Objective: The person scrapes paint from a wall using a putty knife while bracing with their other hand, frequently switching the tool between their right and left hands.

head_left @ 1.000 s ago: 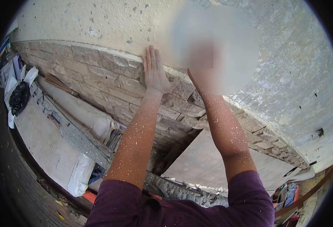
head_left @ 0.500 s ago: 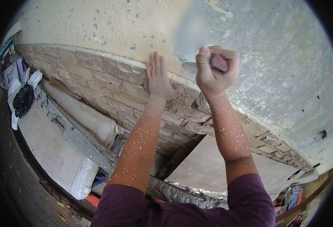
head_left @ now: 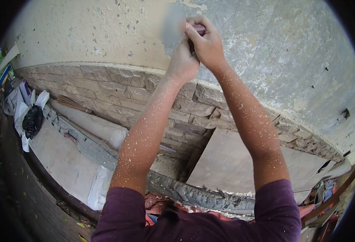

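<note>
Both my hands are together against the wall, where cream paint meets a mottled grey, stripped surface. My right hand is closed around the purplish-red handle of a scraper. Just below and to its left, my left hand presses against the same tool, its fingers mostly hidden behind the right hand. The scraper's blade is out of sight. Pale paint flakes dot both forearms.
A ledge of rough stone cladding runs below the painted wall. Lower down are a leaning board, a long pale roll, a black plastic bag and a bundle of thin sticks. Reddish cloth lies near my body.
My left hand has left its flat spot on the wall and joined the right hand at the scraper. The right hand has moved up and left with the tool, and the view has shifted.
</note>
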`<state>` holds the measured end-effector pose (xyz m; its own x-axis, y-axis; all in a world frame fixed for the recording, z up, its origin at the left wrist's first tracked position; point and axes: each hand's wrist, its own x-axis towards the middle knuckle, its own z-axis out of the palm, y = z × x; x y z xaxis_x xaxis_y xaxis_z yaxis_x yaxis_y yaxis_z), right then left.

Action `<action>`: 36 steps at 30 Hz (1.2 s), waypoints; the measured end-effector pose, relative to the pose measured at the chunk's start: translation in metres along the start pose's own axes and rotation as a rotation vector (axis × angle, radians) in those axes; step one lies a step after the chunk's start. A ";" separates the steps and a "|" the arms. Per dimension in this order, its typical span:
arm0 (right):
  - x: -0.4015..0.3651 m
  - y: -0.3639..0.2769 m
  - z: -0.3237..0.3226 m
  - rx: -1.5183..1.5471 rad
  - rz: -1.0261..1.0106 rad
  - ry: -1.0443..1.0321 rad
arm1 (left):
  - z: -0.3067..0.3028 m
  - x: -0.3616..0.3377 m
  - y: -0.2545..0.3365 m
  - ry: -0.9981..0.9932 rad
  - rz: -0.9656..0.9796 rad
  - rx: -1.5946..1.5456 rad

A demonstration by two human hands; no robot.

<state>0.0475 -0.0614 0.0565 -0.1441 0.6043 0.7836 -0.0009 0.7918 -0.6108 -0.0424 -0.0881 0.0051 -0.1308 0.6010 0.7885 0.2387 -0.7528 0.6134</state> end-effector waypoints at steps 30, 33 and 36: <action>0.057 0.047 -0.089 -1.049 -0.816 0.126 | -0.005 0.021 -0.040 0.616 0.159 -0.062; 0.056 0.046 -0.088 -1.043 -0.824 0.133 | -0.005 0.018 -0.031 0.638 0.145 -0.037; 0.067 0.044 -0.095 -1.071 -0.842 0.148 | 0.005 0.036 -0.045 0.633 0.204 0.097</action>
<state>0.1319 0.0227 0.0927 -0.3744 -0.1393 0.9168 0.7334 0.5605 0.3847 -0.0530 -0.0311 0.0053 -0.6057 0.1541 0.7807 0.3996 -0.7895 0.4659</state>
